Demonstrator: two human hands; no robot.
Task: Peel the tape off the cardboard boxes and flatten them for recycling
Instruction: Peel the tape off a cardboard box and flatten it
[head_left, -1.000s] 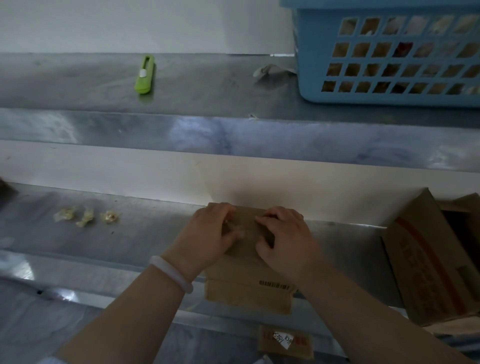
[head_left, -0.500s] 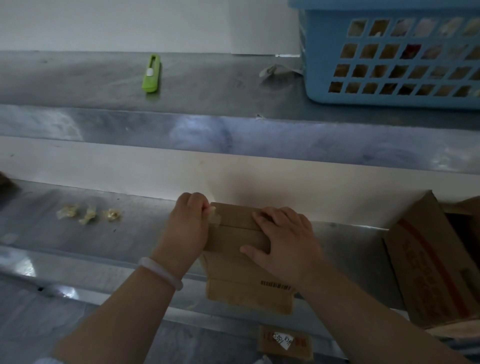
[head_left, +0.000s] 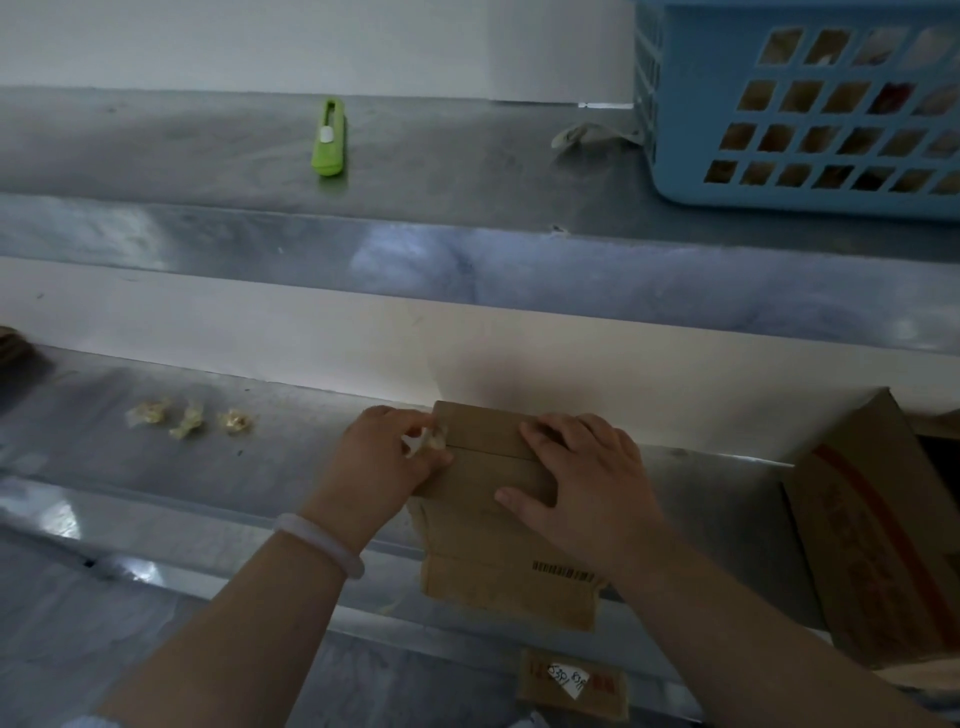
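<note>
Light is dim and fine detail is poor. The small cardboard box (head_left: 488, 577) lies mid-length on the steel counter (head_left: 249, 467), with its near end overhanging the front edge. A barcode shows on the near part.

The left hand (head_left: 376, 465) is at the box's left edge. Thumb and fingers are curled, pinching a crumpled bit of clear tape (head_left: 430, 442). Cannot tell whether the tape's far end is stuck to the box. There is a white bracelet (head_left: 324, 543) on that wrist.

The right hand (head_left: 589, 486) lies flat on the box top, fingers spread and nearly straight, pressing and gripping nothing. It hides the box's right side.

Three tape wads (head_left: 189, 420) lie toward the counter's left end. A larger cardboard box (head_left: 878, 525) sits at the right end, cut off by the frame.

On the upper shelf (head_left: 156, 150): a green cutter (head_left: 328, 137) and a blue basket (head_left: 800, 104). The basket is cut off at top and right, and its contents are unreadable through the holes.
</note>
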